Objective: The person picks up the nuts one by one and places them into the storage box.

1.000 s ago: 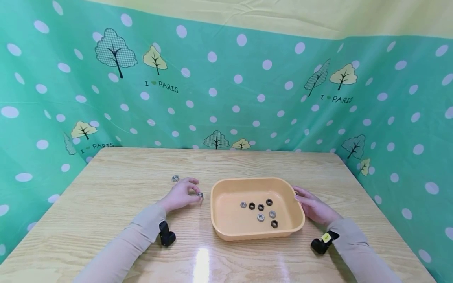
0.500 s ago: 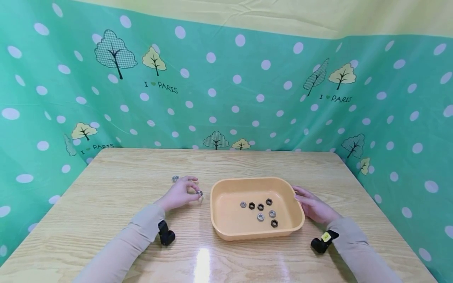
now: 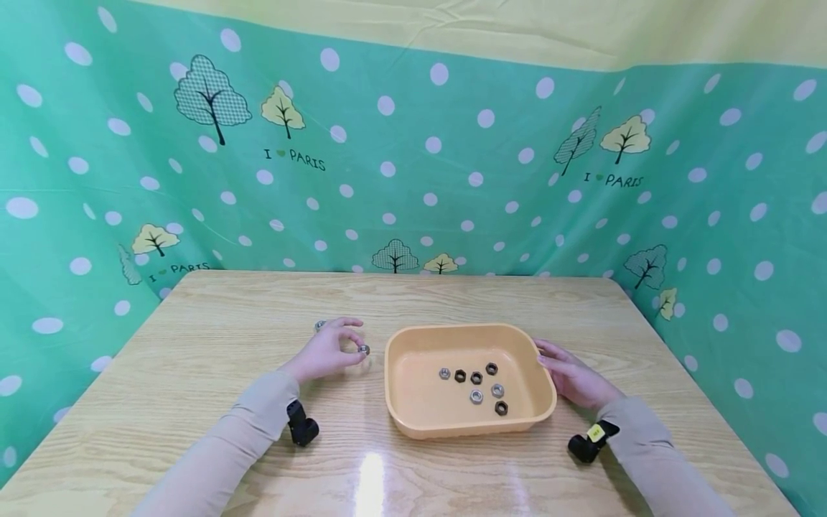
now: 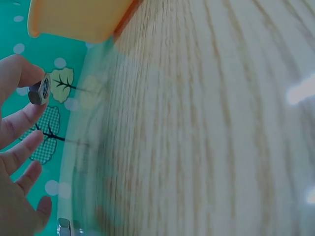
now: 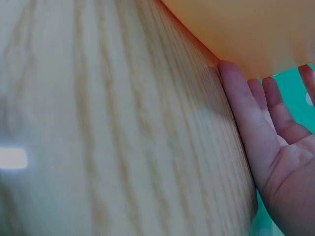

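My left hand (image 3: 326, 350) has lifted the nut (image 3: 364, 350), pinched in two fingertips. My right hand (image 3: 571, 377) lies flat against the tray (image 3: 403, 402). The nut could slip; it's tiny.

A light wooden table (image 3: 213, 345) with visible grain fills the lower half of the head view. Right of centre on it sits an orange plastic tray (image 3: 413, 402). A silver hex nut (image 3: 319, 326) lies on the wood left of centre.

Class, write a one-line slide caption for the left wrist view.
Left hand pinches a silver hex nut above the wooden table, near the orange tray.
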Tool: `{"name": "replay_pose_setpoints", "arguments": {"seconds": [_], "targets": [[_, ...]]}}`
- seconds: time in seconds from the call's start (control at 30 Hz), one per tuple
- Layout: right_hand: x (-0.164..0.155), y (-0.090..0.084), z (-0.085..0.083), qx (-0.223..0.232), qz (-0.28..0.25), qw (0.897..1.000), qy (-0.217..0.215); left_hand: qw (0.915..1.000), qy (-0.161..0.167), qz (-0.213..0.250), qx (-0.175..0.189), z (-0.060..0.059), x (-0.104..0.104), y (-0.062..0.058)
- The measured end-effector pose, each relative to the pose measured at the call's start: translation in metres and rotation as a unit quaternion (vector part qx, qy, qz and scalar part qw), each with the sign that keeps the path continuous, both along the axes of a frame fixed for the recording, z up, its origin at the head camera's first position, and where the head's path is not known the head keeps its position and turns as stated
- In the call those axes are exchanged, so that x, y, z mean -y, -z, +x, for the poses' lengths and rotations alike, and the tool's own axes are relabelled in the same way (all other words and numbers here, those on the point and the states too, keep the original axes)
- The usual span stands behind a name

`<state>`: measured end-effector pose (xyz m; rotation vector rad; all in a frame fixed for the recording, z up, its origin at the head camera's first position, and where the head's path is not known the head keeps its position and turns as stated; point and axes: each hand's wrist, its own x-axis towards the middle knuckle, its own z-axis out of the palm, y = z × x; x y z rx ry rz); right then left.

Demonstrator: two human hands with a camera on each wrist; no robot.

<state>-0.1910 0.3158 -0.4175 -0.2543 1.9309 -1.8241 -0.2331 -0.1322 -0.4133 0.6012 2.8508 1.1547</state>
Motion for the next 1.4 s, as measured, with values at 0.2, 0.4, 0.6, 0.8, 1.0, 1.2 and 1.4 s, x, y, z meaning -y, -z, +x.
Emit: {"name": "replay_pose_setpoints", "arguments": {"seconds": [0.2, 0.4, 0.6, 0.8, 1.0, 1.2, 1.4], "targets": [[0.000, 0.000, 0.000, 0.003, -0.010, 1.000, 0.000, 1.0000, 0.004, 0.005, 0.003, 0.002, -0.001, -0.006], [-0.001, 0.001, -0.001, 0.003, -0.004, 1.000, 0.001, 0.9999, 0.003, 0.012, 0.009, 0.002, -0.002, -0.010], [-0.001, 0.002, -0.002, 0.002, 0.004, 1.000, 0.002, 0.9997, 0.015, 0.016, -0.012, -0.001, -0.002, -0.014], [0.000, 0.000, -0.002, -0.001, 0.017, 1.000, 0.008, 0.9996, 0.016, 0.022, -0.011, 0.000, -0.004, -0.019], [0.000, 0.000, -0.001, -0.004, 0.025, 1.000, 0.007, 0.9995, 0.020, 0.021, -0.016, 0.001, -0.009, -0.024], [-0.002, 0.001, -0.002, -0.009, 0.009, 1.000, 0.004, 0.9994, 0.018, 0.017, -0.025, 0.001, -0.014, -0.030], [-0.002, 0.001, -0.001, -0.003, -0.006, 1.000, -0.002, 0.9992, 0.018, 0.014, -0.032, 0.001, -0.021, -0.038]]}}
